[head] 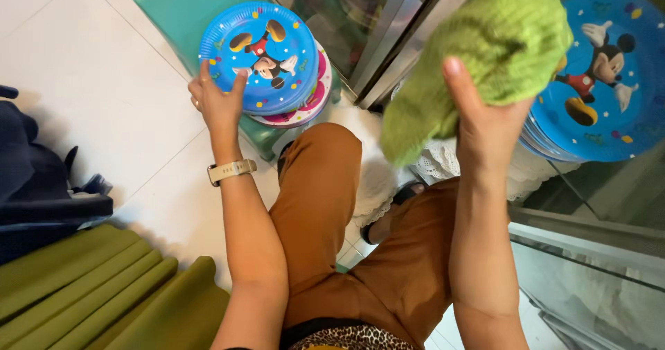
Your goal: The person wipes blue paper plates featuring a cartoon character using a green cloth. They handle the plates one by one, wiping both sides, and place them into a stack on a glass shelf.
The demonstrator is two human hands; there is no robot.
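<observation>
My left hand point(219, 101) grips the near edge of the top blue cartoon-print paper plate point(260, 55) on a small stack that rests on a teal plastic stool point(181, 7). A pink-rimmed plate point(309, 104) shows under the blue ones. My right hand point(485, 118) is raised and holds a green knitted cloth point(485, 52) bunched against another stack of blue cartoon plates point(609, 80) at the upper right. A pale watch sits on my left wrist.
A glass-and-metal cabinet point(395, 38) stands ahead, its lower glass shelf point(589, 253) at the right. White lace fabric point(377, 177) lies by my feet. A green cushion point(90, 287) and dark blue clothing point(34, 177) are at the left on the white tile floor.
</observation>
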